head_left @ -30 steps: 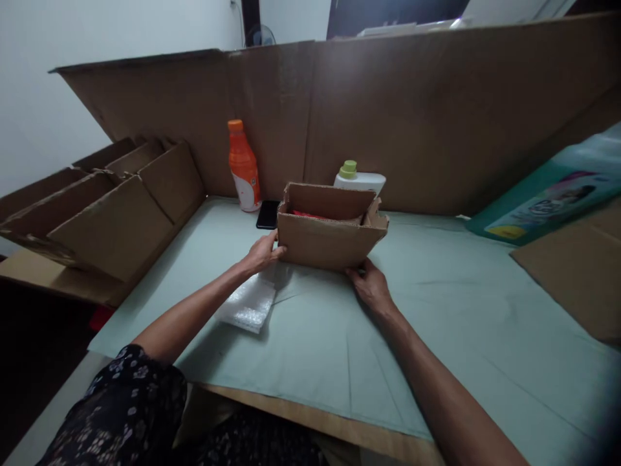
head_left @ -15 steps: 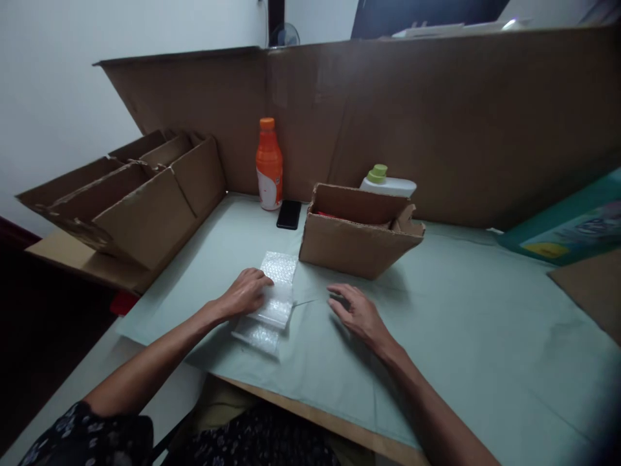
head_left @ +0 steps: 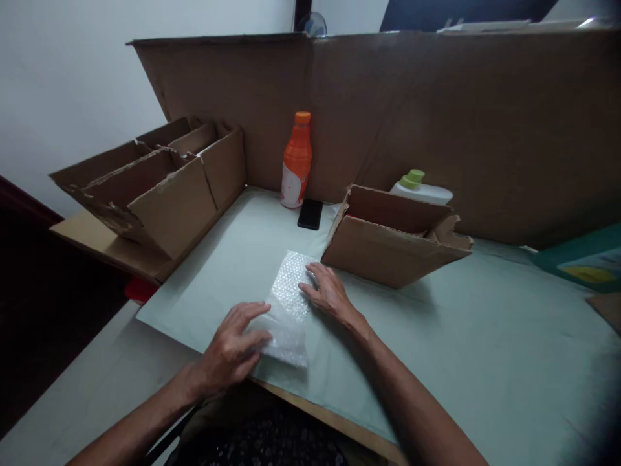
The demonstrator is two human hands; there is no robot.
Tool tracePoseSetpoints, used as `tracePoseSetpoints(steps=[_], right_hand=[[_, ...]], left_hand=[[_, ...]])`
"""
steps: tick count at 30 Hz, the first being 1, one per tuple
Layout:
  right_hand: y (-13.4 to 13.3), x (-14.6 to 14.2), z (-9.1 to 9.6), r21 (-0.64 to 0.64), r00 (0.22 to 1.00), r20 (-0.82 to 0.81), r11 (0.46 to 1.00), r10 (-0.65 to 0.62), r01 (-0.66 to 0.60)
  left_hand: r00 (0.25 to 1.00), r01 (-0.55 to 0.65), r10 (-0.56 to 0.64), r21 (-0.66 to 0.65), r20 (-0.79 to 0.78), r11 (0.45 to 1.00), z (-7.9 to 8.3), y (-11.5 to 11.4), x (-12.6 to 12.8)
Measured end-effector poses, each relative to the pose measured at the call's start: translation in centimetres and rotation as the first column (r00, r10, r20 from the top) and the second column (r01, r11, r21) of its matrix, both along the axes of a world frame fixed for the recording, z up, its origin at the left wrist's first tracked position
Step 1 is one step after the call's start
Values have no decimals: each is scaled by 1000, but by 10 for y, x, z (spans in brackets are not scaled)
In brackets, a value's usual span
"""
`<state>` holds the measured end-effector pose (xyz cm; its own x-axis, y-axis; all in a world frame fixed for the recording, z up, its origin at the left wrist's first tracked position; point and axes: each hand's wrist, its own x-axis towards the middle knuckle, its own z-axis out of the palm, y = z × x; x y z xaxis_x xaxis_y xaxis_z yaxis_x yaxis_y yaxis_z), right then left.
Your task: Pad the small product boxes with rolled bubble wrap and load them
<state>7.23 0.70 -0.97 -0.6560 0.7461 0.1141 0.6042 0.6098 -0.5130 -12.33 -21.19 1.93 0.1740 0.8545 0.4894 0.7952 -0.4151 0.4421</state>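
Observation:
A strip of clear bubble wrap (head_left: pixel 291 281) lies lengthwise on the pale green cloth (head_left: pixel 466 336) in front of me. Its near part looks smoother and cloudier, slightly blurred. At that near end, my left hand (head_left: pixel 235 343) is open by the left edge, thumb and fingers apart, with the fingertips at the film. My right hand (head_left: pixel 330 291) rests by the far right edge, open too, its fingertips on or just beside the wrap. Neither hand is closed round anything.
A small cardboard box (head_left: pixel 388 249) stands right of the wrap, a white bottle with a green cap (head_left: pixel 422 189) behind it. Further back are a black phone (head_left: pixel 310 214) and an orange bottle (head_left: pixel 297 158). A divided carton (head_left: pixel 179 207) sits left; a cardboard wall (head_left: pixel 436 116) closes the back.
The view has swung left. My right hand has come over to the wrap's right edge, and my left hand has drawn nearer to me. The wrap's folded layers now lie more spread out.

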Motion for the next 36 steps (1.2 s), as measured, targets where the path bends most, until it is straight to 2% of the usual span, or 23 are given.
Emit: tracePoseSetpoints(steps=[3,7,10,15,19,24,27,31,33,36], right_hand=[[-4,-6,-1,20,999,44,1000,3,-4],[-8,-7,1,26,997,78,1000,3,-5],[-11,-4,4,34,996,83,999,-21,18],[-15,4,6,55,993,103,997,-63,57],[-19,-9,4,117,987,149,992,-64,47],[-32,-24,8,174,993,106,984,-53,34],[-47,2,13,279,989,73,955,-130,105],[-68,75,11,484,939,-6,821,-343,303],[-76,113,8,490,903,-31,781,-427,387],[-78,155,6,374,867,-80,792,-492,483]], left_hand=[[999,-9,10,-37,30,999,-14,-23,9],[975,-105,120,-88,189,991,-30,-33,8],[955,-117,127,-53,266,992,-29,-30,5],[968,-52,63,-52,244,997,-26,-35,3],[965,-55,74,-81,253,995,-29,-47,4],[955,-77,93,-65,282,995,-26,-54,3],[919,-118,138,-77,369,990,-20,-51,-2],[815,-120,205,-189,542,975,-15,-38,-3],[755,-86,225,-248,616,965,-17,-28,1],[690,-30,243,-308,682,951,-18,-10,12]])
